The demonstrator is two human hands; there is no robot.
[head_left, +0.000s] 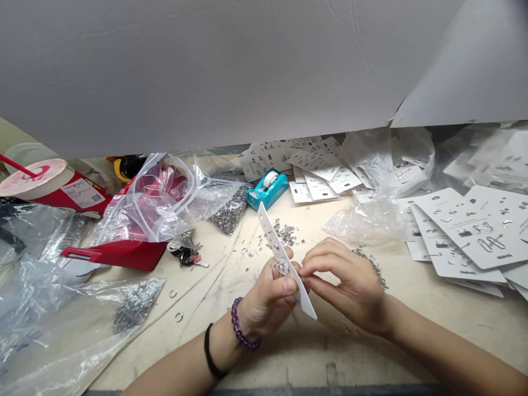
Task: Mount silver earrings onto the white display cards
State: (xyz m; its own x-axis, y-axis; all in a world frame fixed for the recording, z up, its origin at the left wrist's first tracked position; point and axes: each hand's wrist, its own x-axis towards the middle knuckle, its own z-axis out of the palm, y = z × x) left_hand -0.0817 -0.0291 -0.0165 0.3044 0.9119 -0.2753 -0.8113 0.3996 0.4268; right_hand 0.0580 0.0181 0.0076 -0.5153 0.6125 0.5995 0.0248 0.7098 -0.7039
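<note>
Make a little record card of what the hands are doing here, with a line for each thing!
Left hand: holds a tilted white jewellery card
Right hand: reaches to the card, by small silver rings
Left wrist: purple bead bracelet, black band
Nearby: loose silver pieces, teal tape dispenser
Farther right: printed white cards

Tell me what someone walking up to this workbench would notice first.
The eye lands first on the centre, where the left hand holds a narrow white card and the right hand works at it. Just beyond them, a teal tape dispenser stands out near scattered small silver pieces. At the right, printed white display cards lie heaped.
</note>
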